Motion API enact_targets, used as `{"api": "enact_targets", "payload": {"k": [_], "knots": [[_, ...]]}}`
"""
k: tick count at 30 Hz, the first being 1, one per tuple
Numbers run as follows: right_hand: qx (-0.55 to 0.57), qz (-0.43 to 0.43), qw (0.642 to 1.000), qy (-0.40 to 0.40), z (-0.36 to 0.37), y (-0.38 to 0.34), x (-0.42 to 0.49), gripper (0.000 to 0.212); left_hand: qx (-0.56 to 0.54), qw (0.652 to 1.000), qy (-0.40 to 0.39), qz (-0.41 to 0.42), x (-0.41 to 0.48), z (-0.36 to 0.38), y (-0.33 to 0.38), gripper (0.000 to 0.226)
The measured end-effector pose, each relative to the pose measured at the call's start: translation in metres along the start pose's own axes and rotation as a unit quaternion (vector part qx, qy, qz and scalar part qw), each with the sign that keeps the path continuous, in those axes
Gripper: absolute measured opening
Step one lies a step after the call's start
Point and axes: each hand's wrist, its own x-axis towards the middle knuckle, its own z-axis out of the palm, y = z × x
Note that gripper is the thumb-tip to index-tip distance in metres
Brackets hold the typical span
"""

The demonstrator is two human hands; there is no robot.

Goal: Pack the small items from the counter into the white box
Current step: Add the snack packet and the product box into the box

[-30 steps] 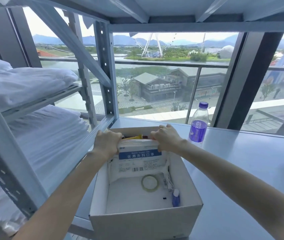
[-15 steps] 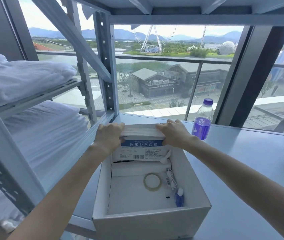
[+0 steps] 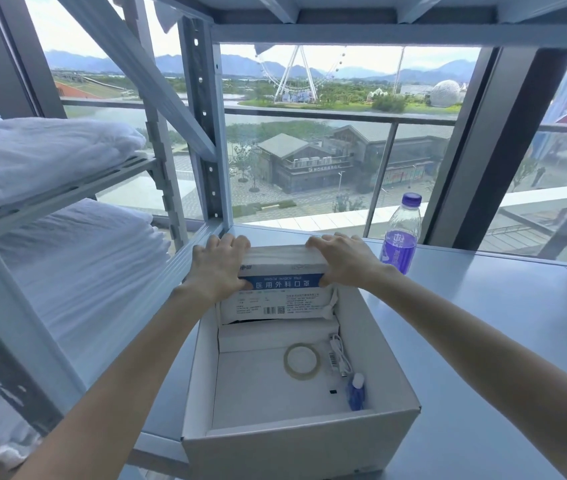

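Change since a second ago: the pack (image 3: 280, 292) has come up. Its lower edge then sat on the floor of the box (image 3: 295, 441), close to the tape (image 3: 302, 361). It now hangs above the floor, over a white inner fold, and its top edge stands above the far rim. A yellow item seen behind the pack then no longer shows.

Pack: flat white mask pack with a blue label band, roughly upright against the box's far wall. The left hand (image 3: 218, 268) grips its top left corner and the right hand (image 3: 340, 259) its top right. On both, the fingers curl over the top edge and the thumbs press the printed face.

Box floor: the tape, a white cable (image 3: 339, 355) just right of it, and a small blue vial (image 3: 356, 393) in the near right corner. All lie apart from the pack.

Outside: a purple bottle (image 3: 401, 237) stands on the counter (image 3: 500, 341) just beyond the right hand, untouched. A rack with white bedding (image 3: 67, 258) is on the left.

Step, as judged: re-seating the pack in the box, with the pack not yet released. The next move calls for an even two-handed lowering along the far wall, or laying it flat, without trapping the cable or tape. The bottle may be the last item, if it counts as small.
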Motion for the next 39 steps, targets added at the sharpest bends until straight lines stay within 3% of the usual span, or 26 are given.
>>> {"api": "enact_targets", "payload": {"k": [6, 11, 18, 25, 32, 39], "knots": [[0.038, -0.012, 0.999, 0.037, -0.005, 0.005, -0.018, 0.080, 0.010, 0.999, 0.036, 0.035, -0.013, -0.005, -0.002, 0.091], [0.008, -0.005, 0.999, 0.030, 0.001, 0.001, -0.020, 0.075, 0.051, 0.997, -0.044, 0.029, -0.009, 0.001, 0.005, 0.101], [-0.045, 0.039, 0.997, 0.043, 0.008, -0.008, -0.006, 0.058, 0.087, 0.995, -0.043, 0.016, -0.005, 0.006, 0.009, 0.109], [0.040, 0.049, 0.997, 0.050, 0.005, -0.003, -0.017, 0.067, 0.087, 0.995, -0.048, -0.003, -0.014, 0.002, 0.005, 0.114], [0.114, 0.042, 0.990, 0.078, -0.012, 0.003, -0.063, 0.066, 0.066, 0.997, -0.018, 0.033, -0.037, -0.021, 0.028, 0.102], [0.152, 0.075, 0.975, 0.143, -0.006, 0.031, -0.162, 0.051, -0.048, 0.983, 0.073, 0.161, -0.088, -0.066, 0.104, 0.056]]}}
